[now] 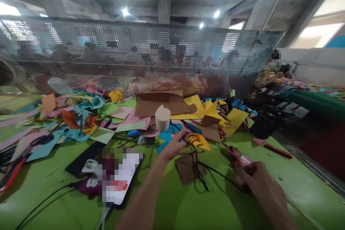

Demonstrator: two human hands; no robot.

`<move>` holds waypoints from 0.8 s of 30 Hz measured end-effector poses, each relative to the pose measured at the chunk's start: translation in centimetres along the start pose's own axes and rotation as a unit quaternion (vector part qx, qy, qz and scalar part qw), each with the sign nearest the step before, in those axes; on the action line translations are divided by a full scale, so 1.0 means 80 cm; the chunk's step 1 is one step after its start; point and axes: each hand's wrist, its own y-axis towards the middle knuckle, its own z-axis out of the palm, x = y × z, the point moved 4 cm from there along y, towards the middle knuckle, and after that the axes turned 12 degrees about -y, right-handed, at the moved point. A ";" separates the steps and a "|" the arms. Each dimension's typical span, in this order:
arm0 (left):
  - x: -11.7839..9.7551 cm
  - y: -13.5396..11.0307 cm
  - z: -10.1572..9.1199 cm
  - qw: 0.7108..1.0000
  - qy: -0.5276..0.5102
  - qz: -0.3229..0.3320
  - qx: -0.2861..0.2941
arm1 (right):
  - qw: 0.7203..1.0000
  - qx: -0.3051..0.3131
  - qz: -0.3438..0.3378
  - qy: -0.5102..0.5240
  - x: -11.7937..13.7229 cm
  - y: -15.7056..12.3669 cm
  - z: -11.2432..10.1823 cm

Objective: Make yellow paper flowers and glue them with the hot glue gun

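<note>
1. The left hand (174, 146) pinches a yellow folded paper (199, 141), fingers clamped on its edge, just above the green tabletop (188, 208).
2. The right hand (257, 178) grips a pink glue gun (238, 156), fingers closed around it.
3. A brown paper piece (185, 169) lies flat between both hands.

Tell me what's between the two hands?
Head view: a brown paper piece and a black cord lie between the left hand, holding yellow paper, and the right hand, gripping the glue gun.
</note>
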 end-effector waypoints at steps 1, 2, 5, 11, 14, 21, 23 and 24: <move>0.001 0.000 0.000 1.000 -0.018 -0.002 0.005 | 1.000 -0.004 -0.003 -0.002 0.000 0.001 0.000; 0.001 0.000 0.000 0.999 -0.035 -0.003 0.011 | 1.000 -0.006 -0.009 0.000 -0.002 0.002 0.001; -0.001 -0.002 0.002 0.997 -0.075 -0.006 0.026 | 0.998 -0.030 -0.014 0.057 -0.009 0.005 0.001; -0.014 -0.005 0.006 0.991 -0.125 -0.008 0.035 | 0.903 -0.057 -0.007 0.425 -0.009 -0.001 0.001; -0.015 -0.006 0.006 0.989 -0.139 -0.018 0.037 | 0.804 -0.035 -0.022 0.593 0.003 -0.010 -0.004; -0.013 -0.005 0.003 0.994 -0.100 -0.025 0.046 | 0.666 0.207 -0.104 0.710 0.051 -0.045 -0.026; -0.011 -0.003 0.003 0.992 -0.105 -0.030 0.055 | 0.637 0.210 -0.121 0.731 0.060 -0.051 -0.042; -0.010 -0.002 0.003 0.991 -0.112 -0.033 0.062 | 0.628 0.209 -0.129 0.739 0.063 -0.053 -0.050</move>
